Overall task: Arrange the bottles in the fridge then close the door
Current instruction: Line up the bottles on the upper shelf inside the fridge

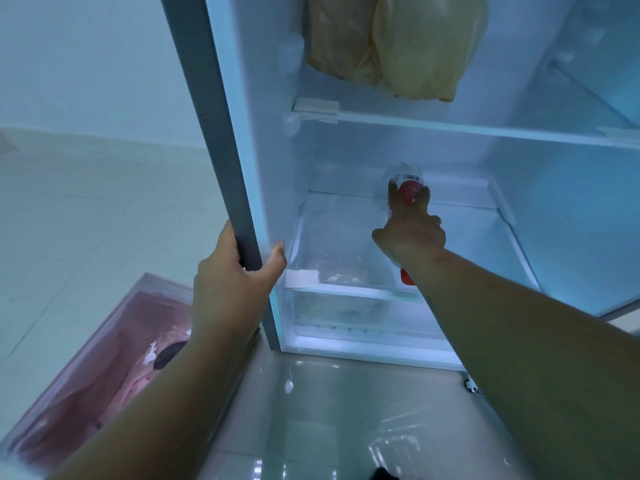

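The fridge (pixel 242 140) stands open with its inside lit. My right hand (pixel 412 230) reaches deep onto the lower glass shelf (pixel 332 237) and is closed around a clear bottle with a red label (pixel 408 188) near the back wall. The bottle's barcode end points away from me. A second red piece (pixel 407 277), likely part of another bottle, shows under my right wrist at the shelf's front; the rest of it is hidden. My left hand (pixel 235 275) grips the grey left edge of the fridge body.
Yellowish plastic bags (pixel 398 46) fill the upper shelf. A clear crisper drawer (pixel 346 313) sits below the glass shelf. The door with its bins (pixel 588 88) stands open at the right. A pink see-through bag (pixel 104 358) lies on the tiled floor at the left.
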